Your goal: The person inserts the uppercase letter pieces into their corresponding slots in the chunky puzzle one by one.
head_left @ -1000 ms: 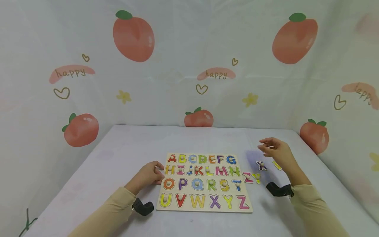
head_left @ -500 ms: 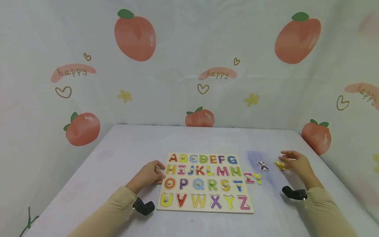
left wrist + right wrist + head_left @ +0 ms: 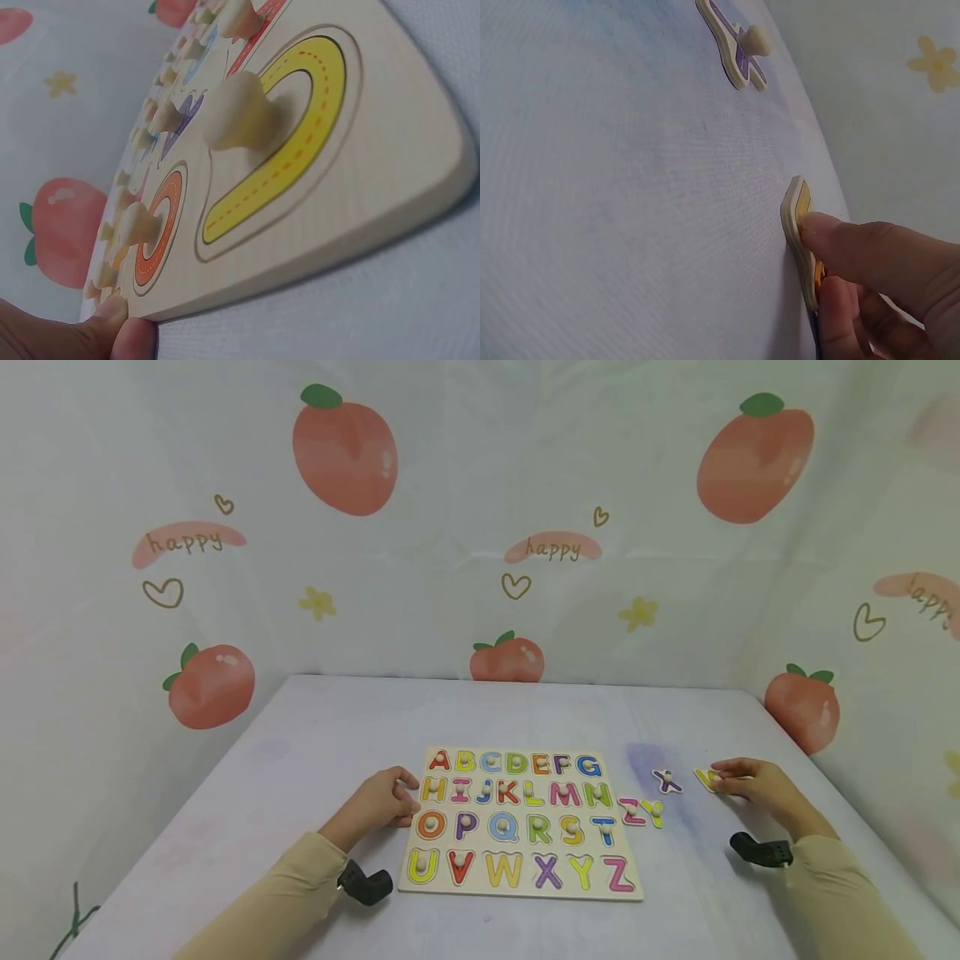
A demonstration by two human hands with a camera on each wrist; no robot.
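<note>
A wooden alphabet puzzle board [image 3: 517,893] lies flat on the table. My left hand [image 3: 375,802] holds its left edge beside the H and O, fingers bent; in the left wrist view fingertips [image 3: 114,309] are right at the board's edge. To the right of the board, my right hand [image 3: 768,789] pinches a yellow letter W piece [image 3: 703,779] between thumb and fingers. The piece is tipped up in the right wrist view, its knob hidden behind the thumb [image 3: 825,232]. Knobbed letters fill the board except the W, X, Y and Z recesses in the bottom row.
A purple X piece [image 3: 667,782] lies left of my right hand. A pink Z piece [image 3: 632,812] and a yellow Y piece [image 3: 654,814] lie close against the board's right side. A printed cloth backdrop [image 3: 420,610] rises behind the table.
My right hand has moved right and down from above the X piece to the W piece, and its fingers have closed on it. My left hand has stayed at the board's edge.
</note>
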